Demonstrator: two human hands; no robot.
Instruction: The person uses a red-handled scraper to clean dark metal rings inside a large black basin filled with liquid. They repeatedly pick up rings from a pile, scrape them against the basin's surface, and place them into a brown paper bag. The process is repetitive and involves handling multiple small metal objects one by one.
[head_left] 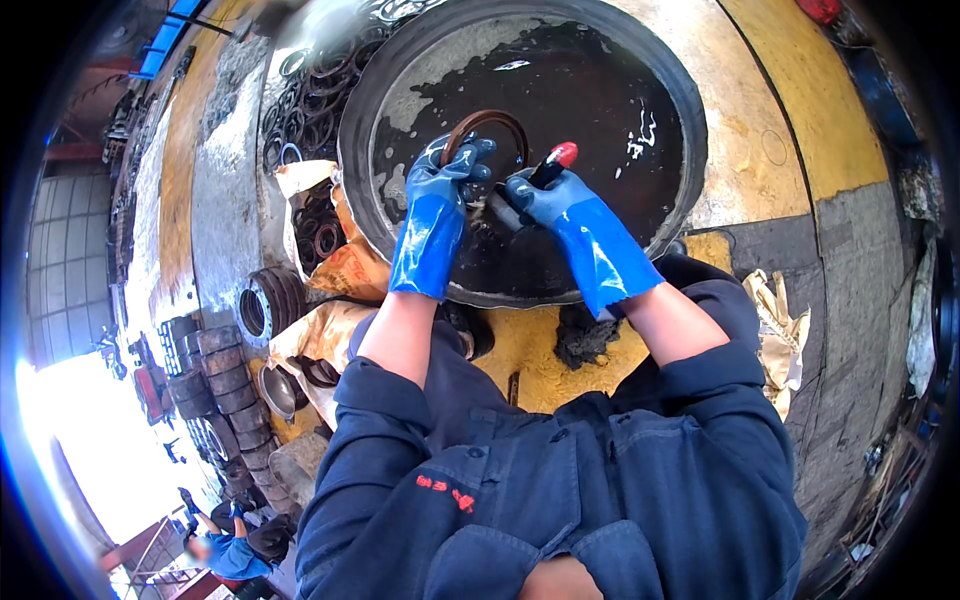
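Both my hands wear blue rubber gloves and are held over a wide round metal basin [690, 130] of dark liquid. My left hand [438, 182] is closed on the left side of a brown ring [488, 115], which looks like an oil seal and stands tilted up. In my right hand [550, 200] is a tool with a black handle and a red end [564, 154]. The fingers are wrapped round it, and its working end is mostly hidden near the ring's lower side, so I cannot tell its kind.
Left of the basin lie many dark rings [318, 100] and an open sack [350, 262] with more rings. Stacked round parts [228, 380] stand lower left, near a seated person [236, 556]. A black rag [585, 337] lies below the basin; a crumpled paper sack [778, 335] is at right.
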